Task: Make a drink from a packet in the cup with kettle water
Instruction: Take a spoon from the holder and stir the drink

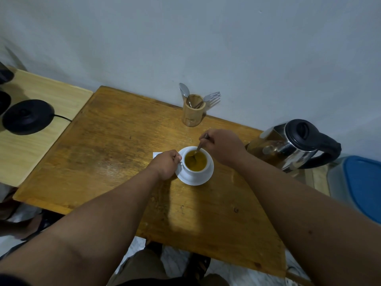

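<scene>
Cup (195, 162) on saucer (203, 178), mid-table, already full of amber drink; left hand (166, 165) grips its handle, right hand (221, 146) pinches spoon (198, 149) in the liquid — likely only stirring left.

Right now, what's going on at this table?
A person is stirring a yellowish drink in a white cup on a saucer. The right hand holds a spoon dipped in the liquid, while the left hand steadies the cup at its handle. The kettle stands off its base, to the right on the table.
</scene>
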